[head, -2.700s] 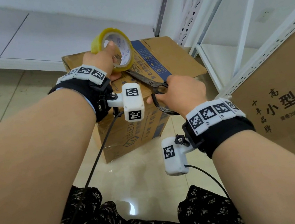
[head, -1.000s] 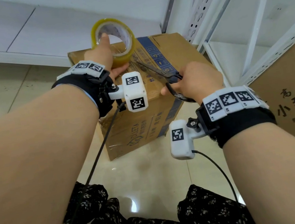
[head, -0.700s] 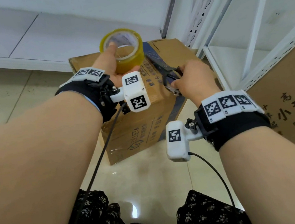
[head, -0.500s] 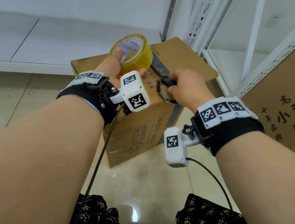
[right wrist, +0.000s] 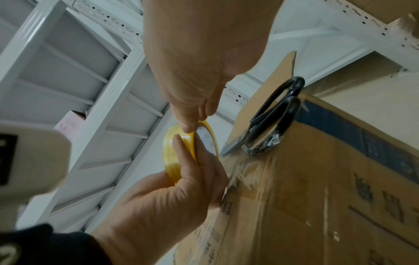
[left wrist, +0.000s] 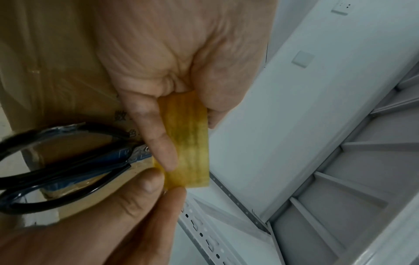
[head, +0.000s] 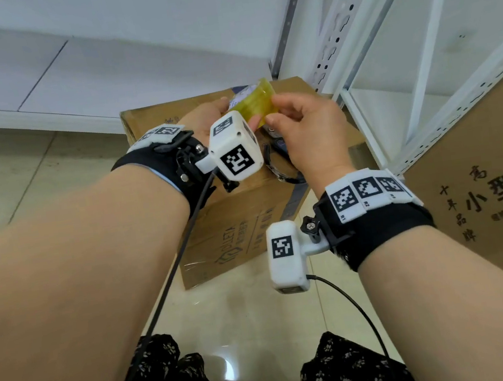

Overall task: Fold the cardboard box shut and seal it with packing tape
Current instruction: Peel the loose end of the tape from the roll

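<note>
Left hand (head: 206,120) grips the yellow tape roll (head: 256,105) by its rim, thumb and fingers curled around it. Right hand (head: 309,130) pinches the roll's outer edge with thumb and fingertips (right wrist: 188,125). Roll held just above the box (head: 224,239). Scissors (right wrist: 269,122) lie on the box top, released. White shelving (head: 418,53) stands beside the box.

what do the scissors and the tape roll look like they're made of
Scissors: bare grey metal blades, with glossy black loop handles that may be coated metal or plastic. Tape roll: glossy, see-through yellowish plastic film; its core isn't clear.
</note>
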The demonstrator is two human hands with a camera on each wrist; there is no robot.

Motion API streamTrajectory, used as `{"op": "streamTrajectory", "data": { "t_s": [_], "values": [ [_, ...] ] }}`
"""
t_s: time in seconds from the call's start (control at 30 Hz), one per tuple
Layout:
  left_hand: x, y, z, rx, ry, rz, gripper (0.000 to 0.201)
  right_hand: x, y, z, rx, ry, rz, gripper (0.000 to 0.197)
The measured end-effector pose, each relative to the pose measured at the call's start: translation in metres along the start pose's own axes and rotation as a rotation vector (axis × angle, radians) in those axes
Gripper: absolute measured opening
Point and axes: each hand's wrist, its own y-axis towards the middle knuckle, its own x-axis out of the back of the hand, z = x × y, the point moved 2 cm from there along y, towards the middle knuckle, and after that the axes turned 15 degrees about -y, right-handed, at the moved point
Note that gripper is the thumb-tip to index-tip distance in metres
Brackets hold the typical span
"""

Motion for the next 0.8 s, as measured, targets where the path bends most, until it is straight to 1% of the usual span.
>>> {"op": "streamTrajectory", "data": {
  "t_s": [0.07, 0.17, 0.2, 0.27, 0.3, 0.33, 0.4, 0.43, 0.5, 0.53, 0.6, 0.67, 0.73, 0.8],
  "values": [
    [-0.003, -0.001, 0.003, -0.003, -0.027, -0.005, 0.038, 0.003, -0.002, 0.001, 0.031, -0.036, -0.059, 0.024],
    [-0.005, 0.0, 0.006, -0.012, -0.027, 0.006, 0.042, 0.005, -0.004, 0.002, 0.028, -0.042, -0.077, 0.016],
    [-0.005, 0.001, 0.006, -0.012, -0.019, 0.012, 0.047, 0.005, -0.004, 0.001, 0.013, -0.035, -0.074, 0.013],
    [-0.006, 0.003, 0.007, -0.016, 0.027, 0.033, 0.065, 0.006, -0.004, 0.001, -0.024, -0.012, -0.069, 0.009],
    [-0.006, 0.004, 0.007, -0.017, 0.043, 0.042, 0.072, 0.007, -0.004, 0.001, -0.049, 0.013, -0.062, 0.009],
    [-0.005, 0.005, 0.007, -0.011, 0.044, 0.054, 0.073, 0.007, -0.003, 0.001, -0.089, 0.053, -0.053, 0.013],
    [-0.003, 0.008, 0.006, 0.011, 0.032, 0.061, 0.063, 0.007, 0.0, -0.002, -0.228, 0.202, -0.02, 0.028],
    [-0.001, 0.01, 0.005, 0.021, 0.02, 0.058, 0.055, 0.006, 0.0, -0.002, -0.309, 0.307, 0.024, 0.032],
    [0.001, 0.012, 0.005, 0.013, 0.006, 0.019, 0.043, 0.005, 0.0, 0.001, -0.407, 0.5, 0.131, 0.034],
    [0.001, 0.014, 0.004, -0.002, 0.034, -0.014, 0.038, 0.005, 0.0, 0.003, -0.424, 0.547, 0.162, 0.034],
    [0.0, 0.019, 0.003, -0.024, 0.176, -0.084, 0.036, 0.008, -0.001, 0.003, -0.455, 0.616, 0.183, 0.034],
    [0.0, 0.026, 0.001, -0.054, 0.343, -0.141, 0.047, 0.01, 0.001, 0.001, -0.48, 0.693, 0.208, 0.032],
    [-0.001, 0.032, 0.001, -0.116, 0.509, -0.209, 0.056, 0.011, 0.002, 0.0, -0.496, 0.718, 0.243, 0.03],
    [-0.004, 0.039, 0.001, -0.163, 0.637, -0.236, 0.061, 0.012, 0.004, 0.0, -0.505, 0.734, 0.271, 0.03]
  ]
}}
